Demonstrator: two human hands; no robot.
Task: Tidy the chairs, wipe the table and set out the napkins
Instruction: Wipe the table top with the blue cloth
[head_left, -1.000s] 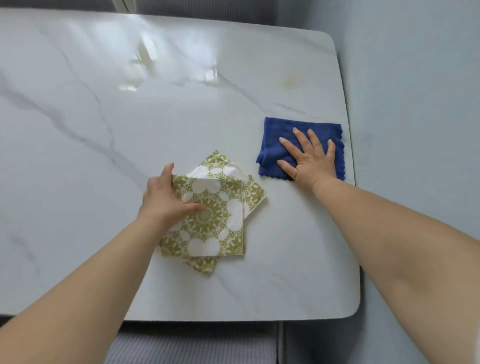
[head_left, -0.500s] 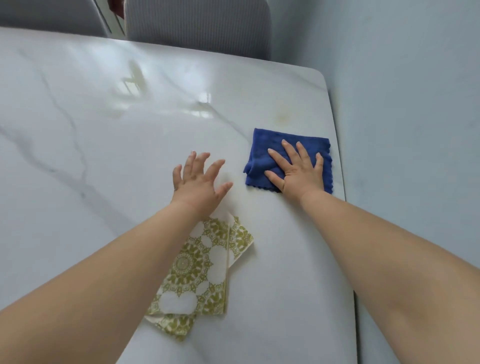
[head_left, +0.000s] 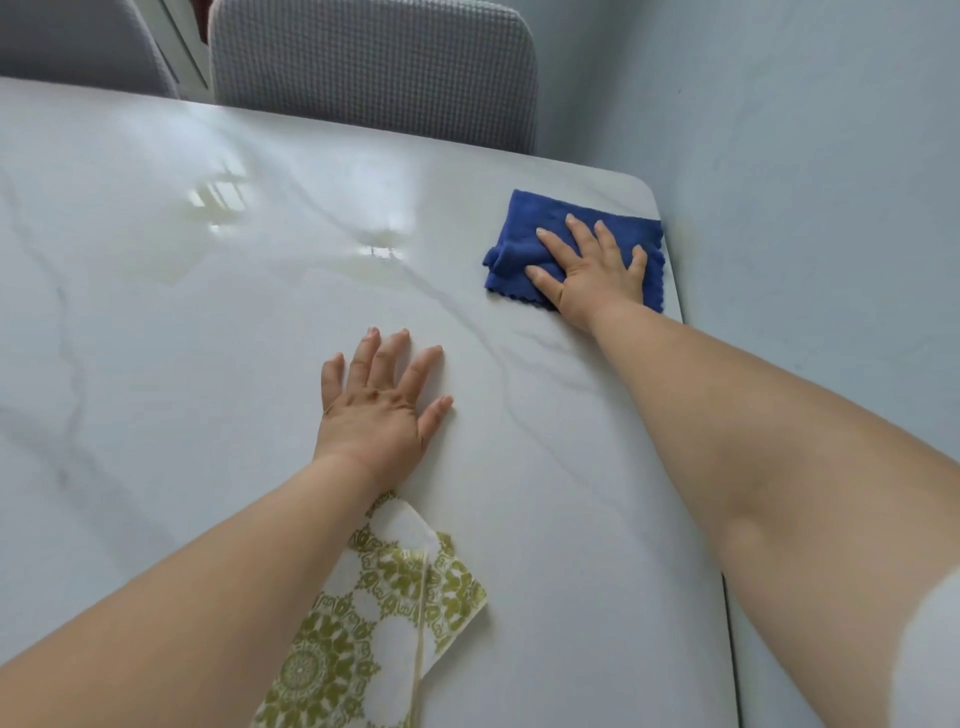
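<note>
A folded blue cloth lies near the far right corner of the white marble table. My right hand presses flat on the cloth with spread fingers. My left hand rests flat on the bare tabletop, fingers spread, holding nothing. A small stack of white napkins with a green-gold pattern lies near the table's front, partly hidden under my left forearm.
A grey textured chair back stands behind the far table edge, with part of another chair to its left. A pale blue wall runs close along the table's right edge.
My left hand let go of the napkins and moved forward onto the bare tabletop. My right hand slid the blue cloth toward the far right corner. The view tilted up, revealing the chairs.
</note>
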